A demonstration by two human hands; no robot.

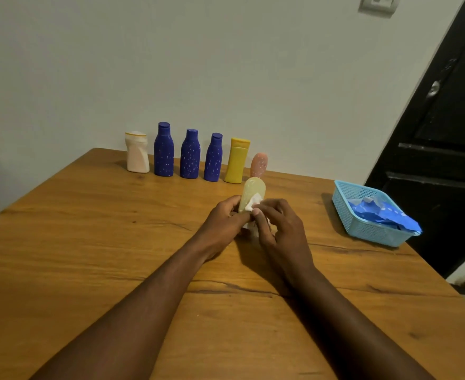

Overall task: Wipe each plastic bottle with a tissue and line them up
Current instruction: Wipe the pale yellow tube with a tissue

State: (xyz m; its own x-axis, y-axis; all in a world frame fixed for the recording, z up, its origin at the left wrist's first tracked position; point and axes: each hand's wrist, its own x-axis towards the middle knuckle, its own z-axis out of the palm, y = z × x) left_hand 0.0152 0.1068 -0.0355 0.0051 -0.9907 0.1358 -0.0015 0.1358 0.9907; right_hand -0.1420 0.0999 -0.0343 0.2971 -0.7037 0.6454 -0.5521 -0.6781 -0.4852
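Along the table's far edge stands a row: a white bottle (137,152), three blue speckled bottles (163,150) (190,154) (213,157), a yellow bottle (237,161) and a pink bottle (259,164). In front of the pink one my left hand (225,218) grips a pale yellow-green bottle (253,190) by its lower part, held upright above the table. My right hand (276,223) pinches a white tissue (252,202) against that bottle's side. The bottle's base is hidden behind my fingers.
A light blue plastic basket (346,215) with a blue tissue pack inside sits at the right side of the wooden table (88,242). A dark door stands beyond the table's right edge. A pale wall runs directly behind the row of bottles.
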